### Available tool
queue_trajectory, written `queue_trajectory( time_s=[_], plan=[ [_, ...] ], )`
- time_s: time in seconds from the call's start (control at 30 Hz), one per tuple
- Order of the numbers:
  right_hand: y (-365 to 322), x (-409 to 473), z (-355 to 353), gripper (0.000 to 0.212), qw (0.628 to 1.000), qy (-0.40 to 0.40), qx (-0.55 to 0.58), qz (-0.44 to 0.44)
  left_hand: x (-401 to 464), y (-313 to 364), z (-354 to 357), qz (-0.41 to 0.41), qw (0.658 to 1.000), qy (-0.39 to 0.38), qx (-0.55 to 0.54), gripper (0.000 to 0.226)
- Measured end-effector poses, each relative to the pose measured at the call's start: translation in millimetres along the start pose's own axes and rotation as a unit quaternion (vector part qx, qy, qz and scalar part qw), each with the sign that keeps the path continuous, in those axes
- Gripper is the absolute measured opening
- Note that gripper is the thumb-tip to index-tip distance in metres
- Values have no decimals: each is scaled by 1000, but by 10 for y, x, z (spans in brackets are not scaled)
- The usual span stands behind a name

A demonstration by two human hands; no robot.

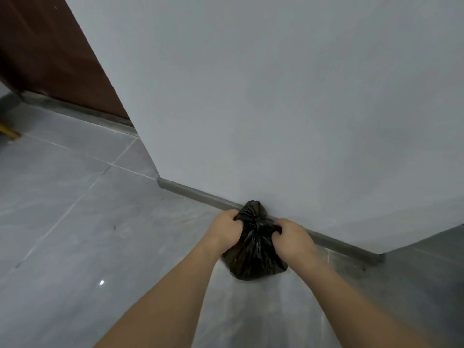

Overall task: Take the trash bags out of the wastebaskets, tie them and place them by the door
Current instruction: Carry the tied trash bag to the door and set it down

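The black trash bag [253, 249] is already out of its wastebasket, and no wastebasket shows here. It hangs low over the grey floor [75, 222], close to the white wall [276, 96]. The left hand [227, 228] and the right hand [292, 238] each grip a twisted end of the bag's neck, on either side of a knot, so I judge the tying is almost finished. What is left is placing it by the brown door [50, 51], which stands well apart.
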State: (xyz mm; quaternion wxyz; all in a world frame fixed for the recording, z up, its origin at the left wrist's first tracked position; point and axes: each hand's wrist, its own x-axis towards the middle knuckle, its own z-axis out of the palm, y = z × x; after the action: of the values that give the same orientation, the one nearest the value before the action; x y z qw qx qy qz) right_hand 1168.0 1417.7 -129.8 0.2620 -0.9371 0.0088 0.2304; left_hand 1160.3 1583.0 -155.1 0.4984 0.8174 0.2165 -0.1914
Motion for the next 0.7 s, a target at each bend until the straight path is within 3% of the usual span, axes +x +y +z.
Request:
queue_trajectory(
  time_s=[0.33,0.43,0.53,0.7],
  plan=[
    [67,-8,53,39,1000,-10,2,-9,40,-1,59,4,999,-18,49,13],
    [26,-67,-33,47,1000,-13,-20,-20,-46,50,-33,-4,998,-33,50,28],
    [-169,-243,-277,52,1000,-16,-20,-19,-288,227,-213,-1,998,-62,30,45],
    [-837,-801,-1076,53,999,-19,-9,-48,-995,906,-761,48,992,2,114,41]
  ],
)
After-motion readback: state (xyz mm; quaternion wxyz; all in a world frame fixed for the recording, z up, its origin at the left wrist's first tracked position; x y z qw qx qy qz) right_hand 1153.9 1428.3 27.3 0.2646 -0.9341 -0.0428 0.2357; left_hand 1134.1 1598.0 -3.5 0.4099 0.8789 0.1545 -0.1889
